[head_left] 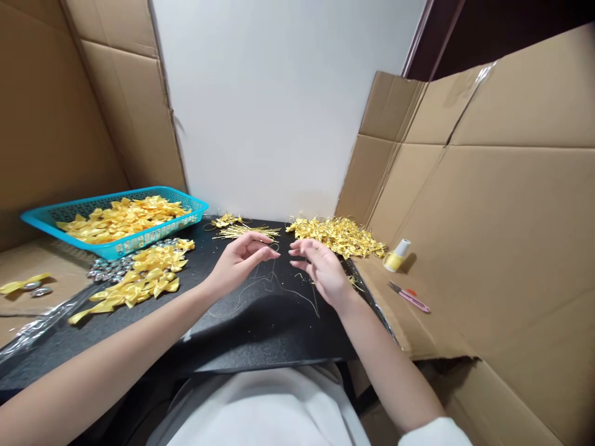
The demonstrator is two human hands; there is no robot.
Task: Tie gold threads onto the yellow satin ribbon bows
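My left hand (pixel 242 260) is raised over the middle of the black table, thumb and fingers brought together. A thin pale thread (pixel 297 291) loops at its fingertips and trails down onto the tabletop in loose curves. Across a small gap, my right hand (pixel 323 269) faces it with bent fingers and the thumb a little apart; I see nothing held there. Just behind the hands lies a bundle of thin gold strips (pixel 246 231). Beyond my right hand is a heap of small gold bows with ties (pixel 339 235).
A blue basket (pixel 114 248) of yellow ribbon bows stands at left. Before it lie loose yellow bows (pixel 151 269) and shiny silver beads (pixel 106 271). On the cardboard at right are a yellow-and-white thread spool (pixel 396 256) and pink snips (pixel 409 297). Cardboard walls (pixel 520 204) flank the table.
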